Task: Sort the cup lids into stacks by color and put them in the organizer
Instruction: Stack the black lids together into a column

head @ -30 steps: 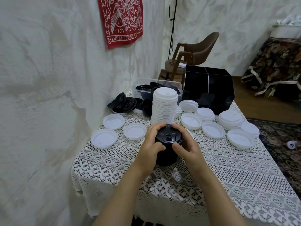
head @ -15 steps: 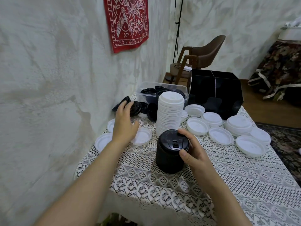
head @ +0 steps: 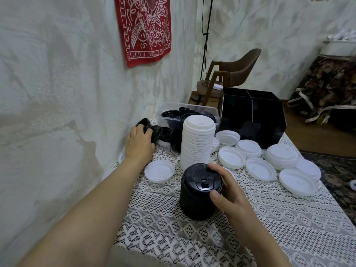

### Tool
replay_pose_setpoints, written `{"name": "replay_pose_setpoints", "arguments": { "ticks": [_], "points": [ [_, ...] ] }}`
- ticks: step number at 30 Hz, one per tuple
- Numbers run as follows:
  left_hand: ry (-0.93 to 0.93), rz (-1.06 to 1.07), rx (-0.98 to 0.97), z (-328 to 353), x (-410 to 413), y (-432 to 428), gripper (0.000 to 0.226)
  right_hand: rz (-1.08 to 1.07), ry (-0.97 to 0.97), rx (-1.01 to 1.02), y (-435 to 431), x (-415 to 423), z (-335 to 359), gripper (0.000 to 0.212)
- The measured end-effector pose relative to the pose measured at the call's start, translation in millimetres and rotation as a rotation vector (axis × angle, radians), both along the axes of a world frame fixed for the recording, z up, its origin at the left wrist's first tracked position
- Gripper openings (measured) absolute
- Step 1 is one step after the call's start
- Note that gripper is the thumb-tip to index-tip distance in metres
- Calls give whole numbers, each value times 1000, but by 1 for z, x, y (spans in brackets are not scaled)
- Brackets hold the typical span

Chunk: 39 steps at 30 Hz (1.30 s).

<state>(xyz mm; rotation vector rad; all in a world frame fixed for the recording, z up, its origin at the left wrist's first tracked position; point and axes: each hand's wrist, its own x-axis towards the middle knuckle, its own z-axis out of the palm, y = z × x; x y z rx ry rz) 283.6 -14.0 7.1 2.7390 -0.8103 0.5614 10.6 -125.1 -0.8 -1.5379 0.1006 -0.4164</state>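
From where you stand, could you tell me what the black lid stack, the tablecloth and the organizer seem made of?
Black lid stack: thin moulded plastic, semi-gloss sheen on top.
Tablecloth: white lace fabric, openwork pattern.
Organizer: black, glossy, probably acrylic or plastic; reflections show on its front.

The near stack of lids [head: 200, 191] is standing toward the front of the table [head: 289, 218], with the right hand [head: 229, 195] gripping its right side; the tall stack [head: 198, 139] is standing just behind it; a single lid [head: 159, 171] is lying to their left; by the wall, the left hand [head: 138, 143] is gripping the leaning lids [head: 159, 132]; the tub [head: 173, 103] is sitting behind those; the organizer [head: 269, 116] is sitting to its right; loose lids [head: 260, 168] are lying before the organizer.
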Motion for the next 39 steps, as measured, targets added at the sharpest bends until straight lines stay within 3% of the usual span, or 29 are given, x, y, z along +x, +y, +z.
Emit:
{"name": "replay_pose_setpoints", "arguments": {
  "ticks": [4, 8, 13, 16, 20, 24, 28, 32, 39],
  "points": [
    [-24, -34, -21, 4, 0, 8, 36, -10, -13, -2, 0, -1, -1, 55],
    [-88, -119, -150, 15, -8, 16, 27, -7, -3, 3, 0, 0, 0, 60],
    [-154, -208, -304, 23, -53, 24, 31, -4, 19, -12, 1, -1, 4, 55],
    [-157, -266, -217, 10, -94, 32, 36, -8, 21, -8, 2, -2, 5, 56],
    [-66, -254, -108, -9, -131, 40, 45, -7, 19, -5, 5, -4, 6, 53],
    [53, -203, -148, -15, -146, 49, 50, -10, 17, -8, 5, -4, 5, 51],
    [224, -225, -382, -7, -158, 58, 53, -8, 22, -2, 5, -5, 6, 55],
    [273, -121, -593, -6, -163, 61, 41, 1, 24, 3, 5, -5, 6, 53],
    [325, -22, -706, -5, -154, 57, 29, -9, 24, 7, 4, -4, 3, 51]
  ]
}}
